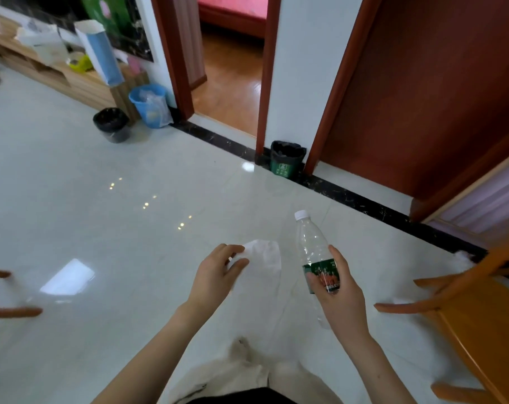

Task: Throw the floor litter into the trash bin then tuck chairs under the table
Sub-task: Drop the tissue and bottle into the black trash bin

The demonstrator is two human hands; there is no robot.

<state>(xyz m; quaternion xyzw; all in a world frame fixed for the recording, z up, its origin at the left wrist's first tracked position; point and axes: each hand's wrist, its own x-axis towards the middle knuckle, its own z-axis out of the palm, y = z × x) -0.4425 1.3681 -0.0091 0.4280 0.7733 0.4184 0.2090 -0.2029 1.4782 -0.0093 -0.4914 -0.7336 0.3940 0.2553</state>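
clear bottle [314, 252] with green label, white tissue [265, 253], green bin [285, 163], blue bin [150, 104], black-speckled skirting [364, 202]

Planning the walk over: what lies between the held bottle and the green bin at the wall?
Nothing: in the head view only bare glossy floor stretches from the bottle in the right hand to the green bin.

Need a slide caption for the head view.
Left hand holds crumpled white tissue, right hand grips clear plastic bottle; green trash bin ahead.
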